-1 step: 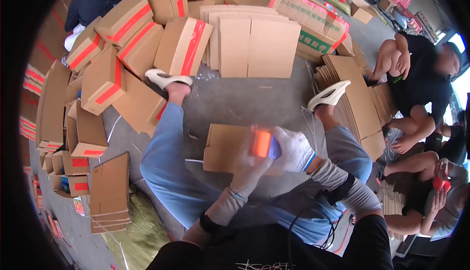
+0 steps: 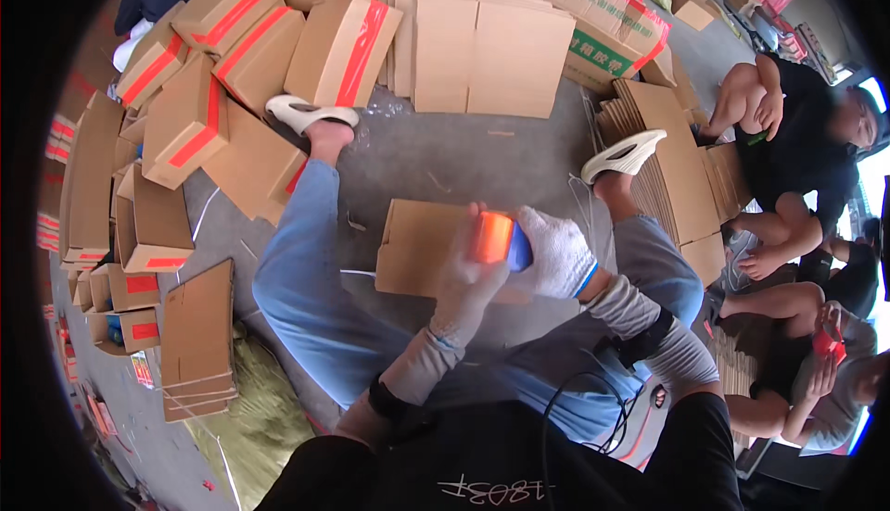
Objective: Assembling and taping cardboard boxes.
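Cardboard, brown: one flat carton blank (image 2: 417, 244) lies on the grey concrete floor (image 2: 445, 154) between the person's outstretched legs in blue trousers, its far edge toward the feet in white shoes.

Item 1. Tape dispenser (image 2: 496, 238), orange roll on a blue body, held over the near right corner of the carton blank. Both gloved hands are on it.

Item 2. Left hand (image 2: 464, 275), grey-white knit glove, fingers curled around the orange roll from the near side; grasping.

Item 3. Right hand (image 2: 556, 252), white knit glove with blue cuff, fingers clenched about the blue end of the tape dispenser.

Item 4. Finished boxes (image 2: 343, 48), brown with red tape bands, heaped along the far left side of the floor; more stand in a column at the left edge.

Item 5. Stack of flat blanks (image 2: 487, 43), untaped, at the far middle; another stack (image 2: 667, 168) fans out beside the right foot.

Item 6. Second person (image 2: 788, 140), black clothing, seated at the right edge; a third sits nearer, holding something red.

Step in hand, as judged: taping. The dispenser is being readied or set against the blank; whether tape already touches the cardboard cannot be told, as the hands cover it.

Next move calls for: a free tape end pressed firmly to the board, one hand steadying the carton while the other draws the roll in a straight line along the seam.
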Demonstrator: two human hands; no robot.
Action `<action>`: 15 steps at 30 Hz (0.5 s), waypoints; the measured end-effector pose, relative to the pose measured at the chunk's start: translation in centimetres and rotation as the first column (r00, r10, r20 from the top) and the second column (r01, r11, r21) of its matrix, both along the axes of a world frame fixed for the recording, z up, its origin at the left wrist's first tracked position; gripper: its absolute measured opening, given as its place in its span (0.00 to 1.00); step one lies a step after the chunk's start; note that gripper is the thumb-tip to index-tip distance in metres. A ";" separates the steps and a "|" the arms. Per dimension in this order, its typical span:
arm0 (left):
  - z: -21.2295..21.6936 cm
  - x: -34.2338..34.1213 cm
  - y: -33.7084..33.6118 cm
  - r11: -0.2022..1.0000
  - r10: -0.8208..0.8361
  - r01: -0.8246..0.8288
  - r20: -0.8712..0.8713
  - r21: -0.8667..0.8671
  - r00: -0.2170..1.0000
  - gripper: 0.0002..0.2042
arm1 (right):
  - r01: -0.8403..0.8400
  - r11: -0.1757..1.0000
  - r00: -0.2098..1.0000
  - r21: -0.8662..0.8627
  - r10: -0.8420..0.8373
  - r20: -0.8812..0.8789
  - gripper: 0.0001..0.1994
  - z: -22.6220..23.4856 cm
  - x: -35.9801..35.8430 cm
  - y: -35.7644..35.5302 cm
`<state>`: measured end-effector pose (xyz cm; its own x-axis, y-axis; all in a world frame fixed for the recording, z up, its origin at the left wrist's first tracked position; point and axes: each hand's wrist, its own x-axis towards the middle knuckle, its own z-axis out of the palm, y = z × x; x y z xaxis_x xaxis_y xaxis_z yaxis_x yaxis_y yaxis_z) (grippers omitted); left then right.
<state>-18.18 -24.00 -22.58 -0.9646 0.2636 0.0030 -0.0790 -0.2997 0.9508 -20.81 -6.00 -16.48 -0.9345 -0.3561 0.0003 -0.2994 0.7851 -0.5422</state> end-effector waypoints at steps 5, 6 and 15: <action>-2.3 -0.3 2.4 0.990 0.137 -0.141 -0.189 -0.008 0.972 0.42 | -0.039 0.999 0.997 -0.016 0.038 -0.060 0.31 -2.1 -0.6 0.7; -2.7 -0.4 2.0 0.990 0.139 -0.141 -0.184 0.003 0.973 0.42 | -0.034 0.999 0.998 -0.018 0.033 -0.051 0.30 -2.4 -0.3 0.9; -4.7 -0.9 0.2 0.756 0.034 -0.339 0.483 0.560 0.875 0.24 | 0.001 0.996 1.000 0.088 -0.002 0.015 0.32 0.3 -0.3 -3.5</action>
<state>-19.09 -23.80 -27.31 -0.9343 0.1641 -0.3166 -0.2965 -0.8506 0.4341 -21.14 -9.54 -16.19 -0.9346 -0.3529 -0.0447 -0.2908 0.8305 -0.4751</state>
